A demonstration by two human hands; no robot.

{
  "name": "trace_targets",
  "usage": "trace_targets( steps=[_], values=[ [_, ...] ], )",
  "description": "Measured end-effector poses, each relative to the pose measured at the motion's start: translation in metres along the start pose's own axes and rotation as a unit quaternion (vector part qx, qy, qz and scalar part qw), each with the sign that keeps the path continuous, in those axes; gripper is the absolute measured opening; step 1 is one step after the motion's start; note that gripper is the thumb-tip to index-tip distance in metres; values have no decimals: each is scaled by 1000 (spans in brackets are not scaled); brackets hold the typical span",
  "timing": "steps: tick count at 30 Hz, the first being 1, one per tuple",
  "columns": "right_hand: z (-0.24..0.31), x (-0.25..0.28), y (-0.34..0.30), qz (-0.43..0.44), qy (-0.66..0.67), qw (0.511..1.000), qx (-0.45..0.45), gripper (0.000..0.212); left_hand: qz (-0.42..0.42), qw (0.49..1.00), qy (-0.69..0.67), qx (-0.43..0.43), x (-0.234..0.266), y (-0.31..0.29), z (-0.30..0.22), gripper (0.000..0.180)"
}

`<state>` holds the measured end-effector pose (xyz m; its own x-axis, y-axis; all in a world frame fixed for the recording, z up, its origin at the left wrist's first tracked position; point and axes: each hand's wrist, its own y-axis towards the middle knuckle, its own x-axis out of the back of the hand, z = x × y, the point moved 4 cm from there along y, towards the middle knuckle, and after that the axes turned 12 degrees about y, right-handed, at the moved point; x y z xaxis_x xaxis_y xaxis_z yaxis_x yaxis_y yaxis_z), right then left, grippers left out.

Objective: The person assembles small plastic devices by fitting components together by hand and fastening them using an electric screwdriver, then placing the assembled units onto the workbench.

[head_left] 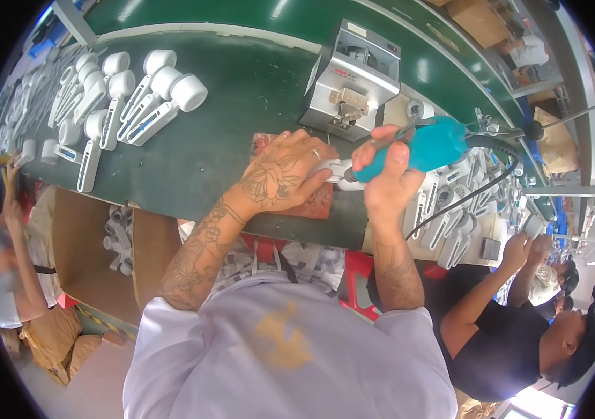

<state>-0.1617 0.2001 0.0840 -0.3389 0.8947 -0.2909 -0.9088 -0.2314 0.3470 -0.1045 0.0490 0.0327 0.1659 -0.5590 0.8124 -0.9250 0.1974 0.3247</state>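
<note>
White part (333,168), mid-frame, is judged light, stiff, best held by its sides; it is gripped by the left hand (285,171), the teal screwdriver (438,144) by the right hand (389,190).

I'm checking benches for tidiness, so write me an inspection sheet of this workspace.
Surface: green table, small pale specks scattered on it.
Job's things: white piece at the red mat; teal driver pointed at it, tip contact unclear.
Clutter: white long-handled parts grouped at left; more heaped at right.
Grips: left hand holds the piece; right hand grasps the driver.
Cables: black cord loops from the driver's rear over the right-hand heap.
Surroundings: gray machine beyond the mat; open cardboard box at lower left; people on both sides.
</note>
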Motion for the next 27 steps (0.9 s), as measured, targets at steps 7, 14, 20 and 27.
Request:
trace_targets(
  steps=[7,14,20,27],
  values=[
    [-12,0,-3,13,21,999,20,44,-26,999,42,-15,0,3,-1,29],
    [-17,-10,-3,-2,2,999,39,43,-6,1000,16,-2,12,2,8,33],
    [-17,26,-27,-75,163,983,-31,52,-136,977,85,-139,-2,-18,-6,36],
    [40,28,-82,-27,201,979,18,59,-278,937,11,210,90,-89,20,36]
  ],
)
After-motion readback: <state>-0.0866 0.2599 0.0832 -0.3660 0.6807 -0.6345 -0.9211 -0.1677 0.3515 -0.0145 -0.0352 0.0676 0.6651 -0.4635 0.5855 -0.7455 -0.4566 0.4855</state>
